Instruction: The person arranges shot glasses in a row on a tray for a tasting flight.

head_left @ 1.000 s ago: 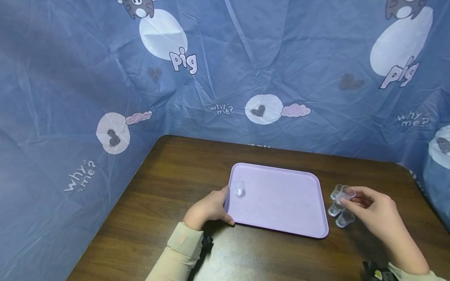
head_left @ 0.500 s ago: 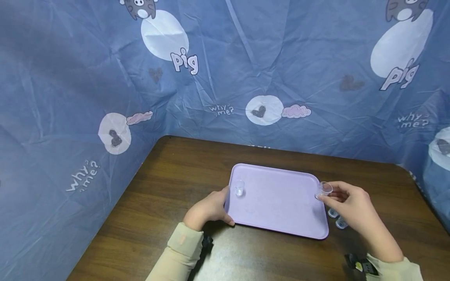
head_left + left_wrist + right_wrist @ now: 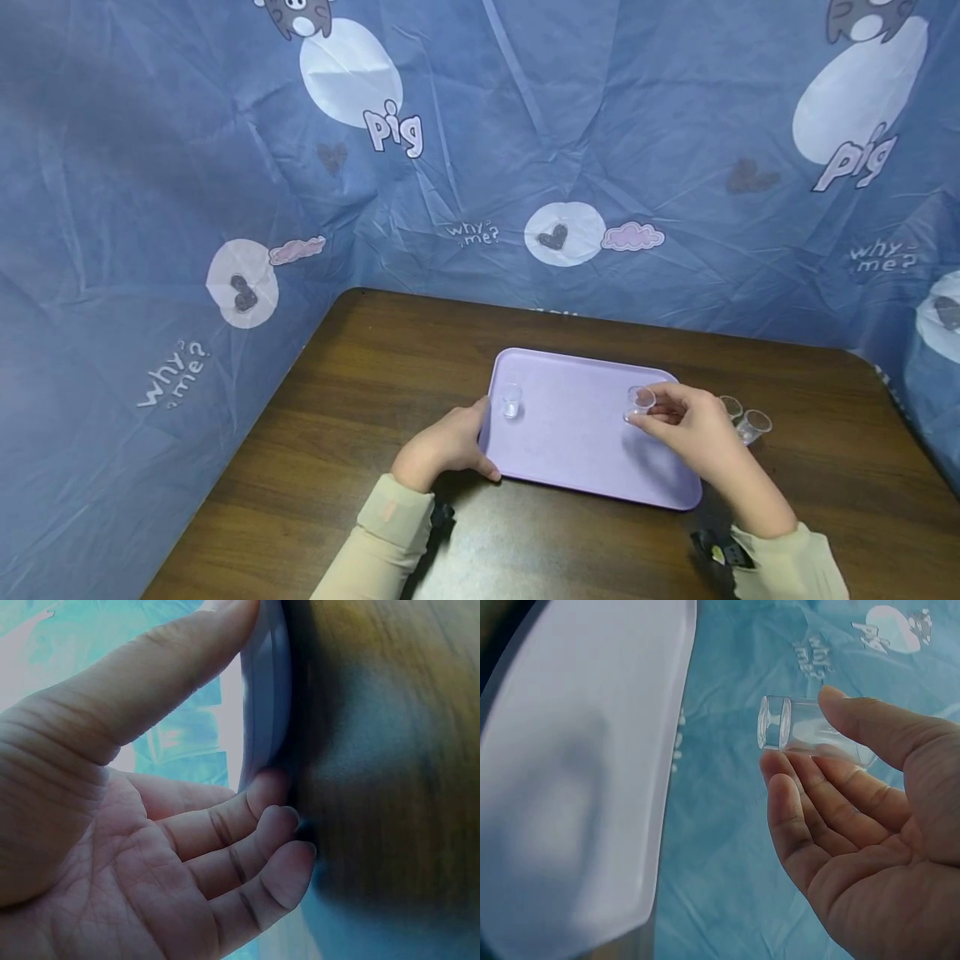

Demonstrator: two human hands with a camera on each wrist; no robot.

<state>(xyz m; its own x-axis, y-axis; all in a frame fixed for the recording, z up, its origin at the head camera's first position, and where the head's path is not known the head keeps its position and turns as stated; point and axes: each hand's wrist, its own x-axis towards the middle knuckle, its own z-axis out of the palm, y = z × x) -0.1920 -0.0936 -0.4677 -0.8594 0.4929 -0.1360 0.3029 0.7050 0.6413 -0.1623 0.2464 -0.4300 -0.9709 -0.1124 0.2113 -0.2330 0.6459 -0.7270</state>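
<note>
My right hand (image 3: 690, 421) pinches a small clear shot glass (image 3: 640, 402) between thumb and fingers, over the right part of a lilac tray (image 3: 570, 450). In the right wrist view the glass (image 3: 802, 727), with its thick base, is apart from the tray (image 3: 592, 787). My left hand (image 3: 450, 442) holds the tray's near left corner, the thumb at the front edge and fingers along the left side. Its fingertips (image 3: 281, 874) meet the tray's rim (image 3: 262, 705) low at the tabletop in the left wrist view. Another shot glass (image 3: 512, 402) stands upright near the tray's left end.
Right of the tray, partly behind my right hand, more shot glasses (image 3: 753, 427) stand on the brown wooden table (image 3: 360, 367). A blue printed cloth (image 3: 450, 183) hangs around the table's back and sides.
My right hand has carried a shot glass leftward from the group on the table to above the tray's right part. The left hand, tray and glass on it have stayed put.
</note>
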